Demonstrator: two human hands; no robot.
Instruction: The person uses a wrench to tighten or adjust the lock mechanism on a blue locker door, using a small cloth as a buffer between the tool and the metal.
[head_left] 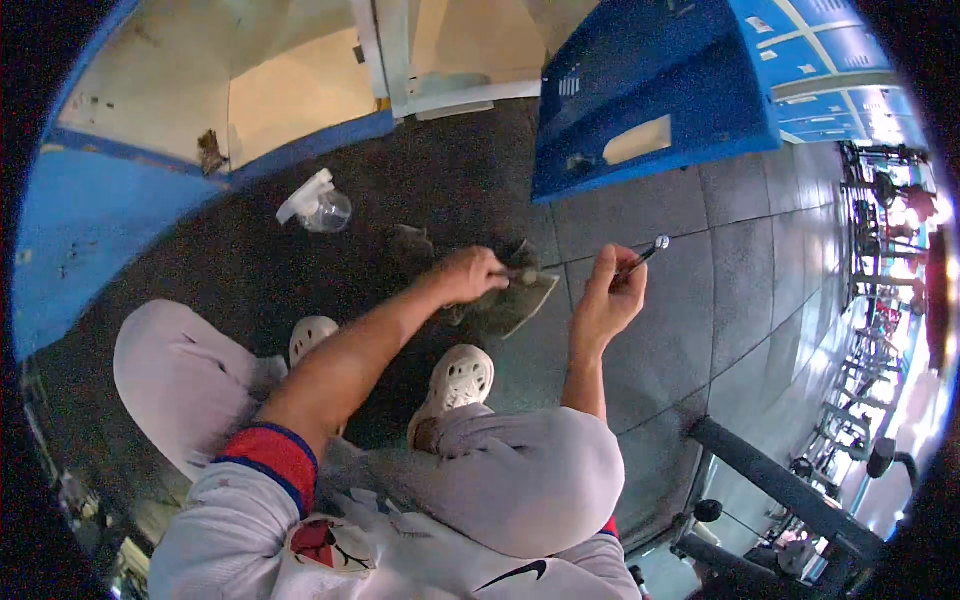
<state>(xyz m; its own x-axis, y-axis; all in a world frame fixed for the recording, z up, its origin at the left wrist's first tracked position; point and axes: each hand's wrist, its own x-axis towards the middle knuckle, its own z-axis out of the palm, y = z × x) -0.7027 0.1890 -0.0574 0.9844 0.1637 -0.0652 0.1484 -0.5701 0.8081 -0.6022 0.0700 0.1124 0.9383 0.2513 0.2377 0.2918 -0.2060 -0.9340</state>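
Note:
My left hand (pixel 468 276) is closed at the middle of the view, over the dark floor. Its fingers grip the end of a short, blurred, stick-like thing whose kind I cannot make out. Just beyond these fingers, a dark greenish flat piece (pixel 518 305) with a pale edge shows; whether the hand holds it or it lies on the floor I cannot tell. To the right, my right hand (pixel 617 290) is raised and closed on a thin dark tool with a shiny round metal end (pixel 661 242). The tool points up and away to the right.
A clear plastic container (pixel 326 213) with a white part lies by the open pale locker compartments (pixel 300 90). An open blue locker door (pixel 655 95) juts out ahead. Grey rubber tiles (pixel 660 350) cover the floor; gym equipment (pixel 790 490) stands right. My pale clogs (pixel 465 377) are below.

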